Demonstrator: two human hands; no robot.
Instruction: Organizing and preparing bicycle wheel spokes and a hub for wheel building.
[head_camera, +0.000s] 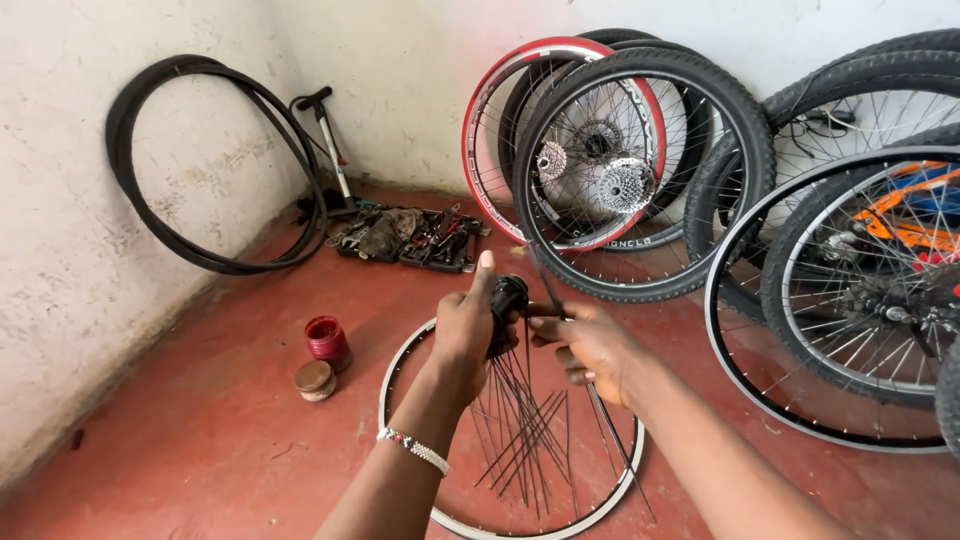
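Clenched around the black hub (508, 297), my left hand (462, 335) holds it up over the rim (400, 362) lying flat on the red floor (200, 430), so the spokes (520, 420) hang loose below and stay clear to sort. With my right hand (590, 345) I pinch one spoke (612, 432) near its head, at the hub's 3 o'clock, angled to reach the flange. At the rim's 9 o'clock sit a red tin (327, 338) and its lid (315, 378), close enough to reach.
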